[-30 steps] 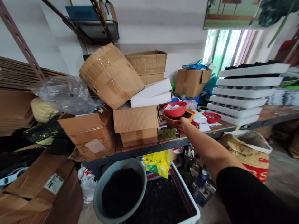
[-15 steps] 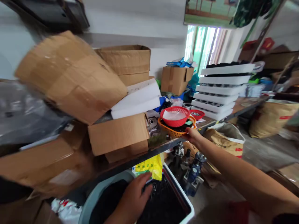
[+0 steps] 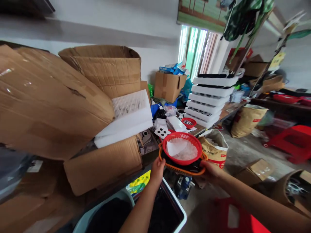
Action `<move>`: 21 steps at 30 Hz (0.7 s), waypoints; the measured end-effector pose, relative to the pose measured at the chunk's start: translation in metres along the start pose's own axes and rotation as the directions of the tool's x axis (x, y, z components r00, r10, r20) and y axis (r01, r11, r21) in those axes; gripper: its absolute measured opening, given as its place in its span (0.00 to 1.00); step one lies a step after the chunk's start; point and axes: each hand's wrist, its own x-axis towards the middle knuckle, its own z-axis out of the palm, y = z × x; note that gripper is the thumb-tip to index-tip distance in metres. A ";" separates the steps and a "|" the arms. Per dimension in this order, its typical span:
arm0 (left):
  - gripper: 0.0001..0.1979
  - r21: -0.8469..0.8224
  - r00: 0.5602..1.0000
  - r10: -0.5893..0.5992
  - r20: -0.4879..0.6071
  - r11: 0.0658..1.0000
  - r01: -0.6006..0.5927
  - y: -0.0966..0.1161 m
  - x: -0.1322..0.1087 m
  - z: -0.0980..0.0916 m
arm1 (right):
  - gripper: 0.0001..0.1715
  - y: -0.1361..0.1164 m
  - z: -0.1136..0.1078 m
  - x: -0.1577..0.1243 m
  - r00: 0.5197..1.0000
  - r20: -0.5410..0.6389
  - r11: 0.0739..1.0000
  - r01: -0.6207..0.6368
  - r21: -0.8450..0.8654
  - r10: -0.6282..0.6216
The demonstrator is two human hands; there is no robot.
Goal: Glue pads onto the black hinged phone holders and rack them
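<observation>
Both of my hands grip an orange plastic basket (image 3: 180, 171) by its opposite ends, just off the front edge of the workbench. My left hand (image 3: 157, 166) is closed on its left end, and my right hand (image 3: 210, 170) is closed on its right end. Dark items lie inside the orange basket. On top of them sits a red plastic basket (image 3: 199, 145) filled with small clear or whitish pieces (image 3: 188, 151), with a white paper slip (image 3: 175, 147) lying on these. The fingers under the orange rim are mostly hidden.
Cardboard boxes (image 3: 104, 69) and white foam trays (image 3: 128, 119) crowd the bench's left. Stacked foam trays (image 3: 206, 100) and a small red basket (image 3: 189, 122) stand farther back. Below are a white-rimmed bin (image 3: 181, 207), a round tub (image 3: 80, 220), a paper sack (image 3: 213, 145) and a red stool (image 3: 233, 213).
My left hand has risen from above the bins to the orange basket's left end. The orange basket, with the red one on it, has come off the bench toward me. The view has shifted right.
</observation>
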 end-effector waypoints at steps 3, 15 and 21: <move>0.19 0.000 1.000 -0.006 0.008 1.000 0.006 -0.010 -0.003 0.002 | 0.08 0.008 -0.009 -0.011 0.998 -0.050 0.997 0.036 -0.062 -0.039; 0.27 0.096 0.997 -0.063 0.048 0.994 0.058 -0.026 -0.011 -0.001 | 0.16 -0.004 -0.003 -0.039 0.999 0.042 0.985 -0.013 -0.174 0.020; 0.31 -0.012 0.998 -0.064 -0.018 0.998 0.064 -0.040 0.048 0.035 | 0.18 -0.047 -0.023 0.029 0.996 0.050 0.937 0.090 -0.338 -0.077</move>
